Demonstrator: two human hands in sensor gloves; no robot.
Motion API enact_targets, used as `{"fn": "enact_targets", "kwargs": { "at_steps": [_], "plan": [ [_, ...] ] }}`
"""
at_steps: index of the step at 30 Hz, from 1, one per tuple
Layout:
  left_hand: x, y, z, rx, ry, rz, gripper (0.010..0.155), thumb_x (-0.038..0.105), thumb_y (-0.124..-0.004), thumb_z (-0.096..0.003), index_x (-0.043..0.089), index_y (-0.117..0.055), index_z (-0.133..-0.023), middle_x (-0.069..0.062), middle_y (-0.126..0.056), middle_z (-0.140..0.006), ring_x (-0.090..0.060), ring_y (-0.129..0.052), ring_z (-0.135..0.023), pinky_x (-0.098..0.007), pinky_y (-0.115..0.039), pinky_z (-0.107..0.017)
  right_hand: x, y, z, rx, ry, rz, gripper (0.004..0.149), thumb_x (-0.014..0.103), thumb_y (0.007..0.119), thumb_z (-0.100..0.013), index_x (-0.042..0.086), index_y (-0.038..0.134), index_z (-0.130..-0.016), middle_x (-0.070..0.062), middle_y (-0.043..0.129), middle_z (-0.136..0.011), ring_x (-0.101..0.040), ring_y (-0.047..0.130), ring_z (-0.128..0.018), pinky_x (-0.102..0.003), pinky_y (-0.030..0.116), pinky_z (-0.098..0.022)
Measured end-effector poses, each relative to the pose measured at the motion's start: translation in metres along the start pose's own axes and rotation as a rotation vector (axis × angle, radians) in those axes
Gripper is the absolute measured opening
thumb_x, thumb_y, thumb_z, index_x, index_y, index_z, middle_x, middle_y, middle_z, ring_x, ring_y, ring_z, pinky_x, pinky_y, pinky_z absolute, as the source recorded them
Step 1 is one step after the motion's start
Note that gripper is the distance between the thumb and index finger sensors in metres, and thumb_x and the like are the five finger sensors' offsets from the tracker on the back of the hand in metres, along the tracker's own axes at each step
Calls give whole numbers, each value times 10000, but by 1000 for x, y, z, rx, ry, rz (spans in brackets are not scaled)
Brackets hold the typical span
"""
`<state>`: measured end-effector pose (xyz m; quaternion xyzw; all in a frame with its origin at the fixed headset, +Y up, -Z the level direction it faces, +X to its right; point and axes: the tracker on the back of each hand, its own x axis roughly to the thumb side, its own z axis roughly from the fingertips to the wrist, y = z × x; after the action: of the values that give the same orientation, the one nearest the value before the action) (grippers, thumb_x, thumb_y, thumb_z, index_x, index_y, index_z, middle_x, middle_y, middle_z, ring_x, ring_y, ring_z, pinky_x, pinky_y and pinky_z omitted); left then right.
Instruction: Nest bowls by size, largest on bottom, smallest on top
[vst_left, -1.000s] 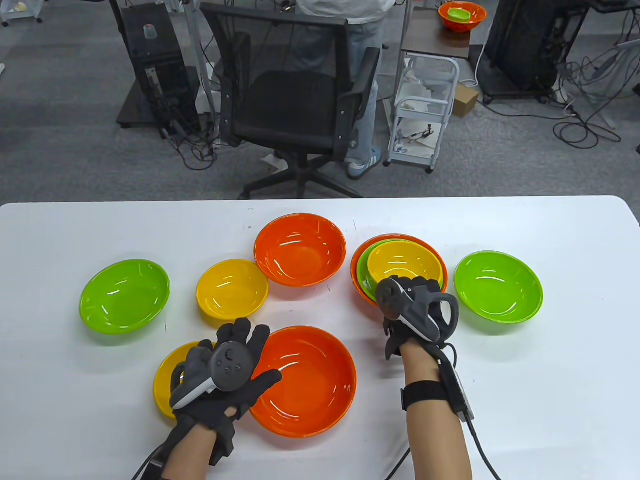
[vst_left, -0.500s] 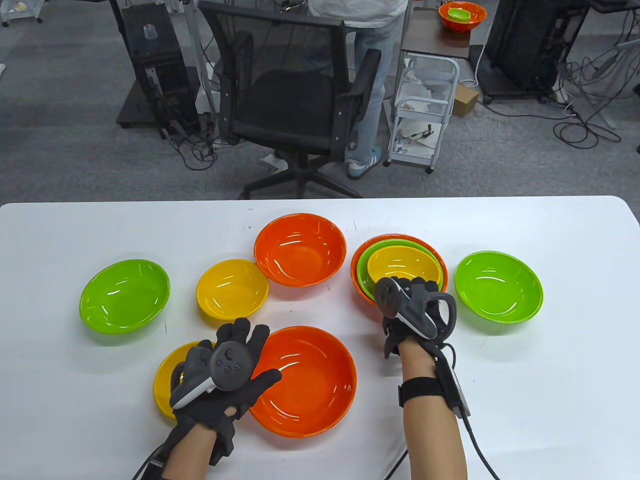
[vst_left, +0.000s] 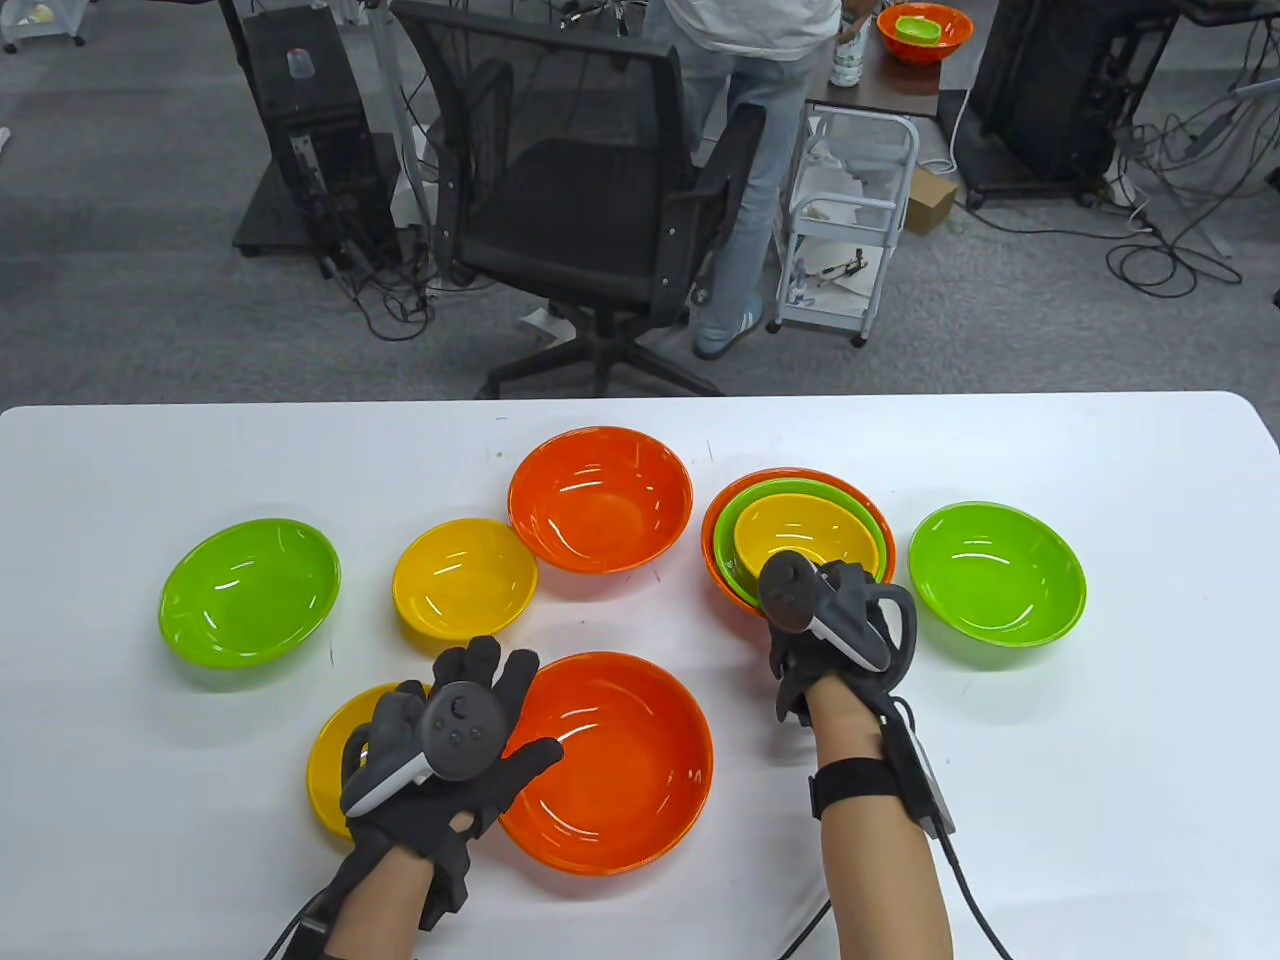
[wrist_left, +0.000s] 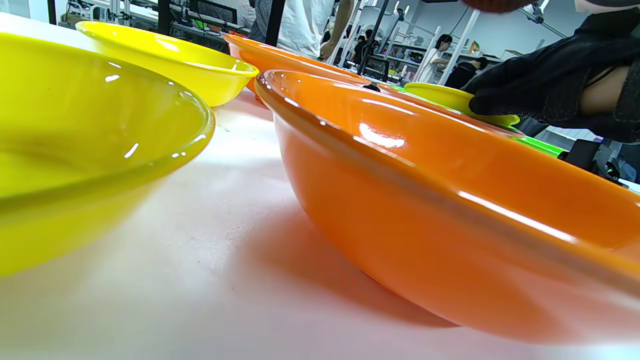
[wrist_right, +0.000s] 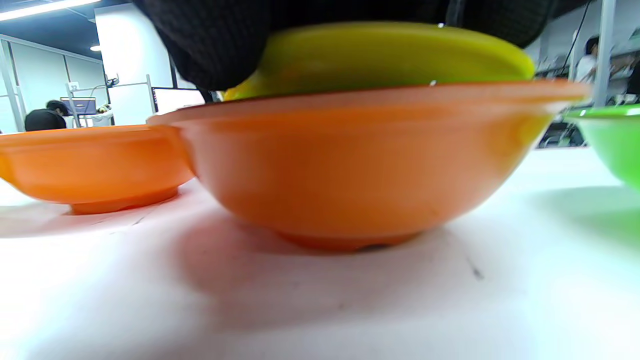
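Note:
A stack stands right of centre: an orange bowl (vst_left: 712, 545) holds a green bowl (vst_left: 728, 572), which holds a yellow bowl (vst_left: 805, 525). My right hand (vst_left: 825, 600) is at the stack's near side, and its fingers lie over the yellow bowl's near rim (wrist_right: 400, 55) and hold it. My left hand (vst_left: 470, 720) is spread open and holds nothing. It hovers between a near yellow bowl (vst_left: 328, 760) and the largest orange bowl (vst_left: 620, 770). Loose on the table are a green bowl (vst_left: 250, 590), a yellow bowl (vst_left: 465, 578), an orange bowl (vst_left: 600, 498) and a second green bowl (vst_left: 997, 572).
The white table (vst_left: 1150, 760) has bare room at the right and along the front. Beyond its far edge are an office chair (vst_left: 590, 170), a standing person (vst_left: 750, 150) and a white cart (vst_left: 850, 230).
The yellow bowl has settled lower and more centred in the green bowl. My right hand has shifted slightly toward me and to the right. My left hand has not moved.

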<state>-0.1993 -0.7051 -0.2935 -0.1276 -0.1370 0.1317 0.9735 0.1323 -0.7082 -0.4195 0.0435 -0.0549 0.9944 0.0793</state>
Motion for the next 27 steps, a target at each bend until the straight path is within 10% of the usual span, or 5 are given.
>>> {"fn": "enact_targets", "kwargs": {
  "at_steps": [14, 27],
  "plan": [
    [-2, 1, 0, 0, 10, 6, 851, 662, -570, -490, 309, -179, -1158, -156, -92, -1213, -487, -156, -1127, -753, -224, -729, -24, -27, 11, -149, 61, -23, 527, 299, 788, -479, 81, 745, -958, -194, 781, -953, -488, 681, -901, -702, 520, -659],
    [-5, 2, 1, 3, 28, 16, 850, 662, -570, -490, 310, -181, -1158, -157, -93, -1213, -488, -155, -1127, -753, -224, -729, -104, -22, 25, -36, 373, 12, 657, 308, 815, -476, 96, 577, -1050, -198, 622, -1058, -503, 489, -1001, -710, 394, -700]
  ]
}}
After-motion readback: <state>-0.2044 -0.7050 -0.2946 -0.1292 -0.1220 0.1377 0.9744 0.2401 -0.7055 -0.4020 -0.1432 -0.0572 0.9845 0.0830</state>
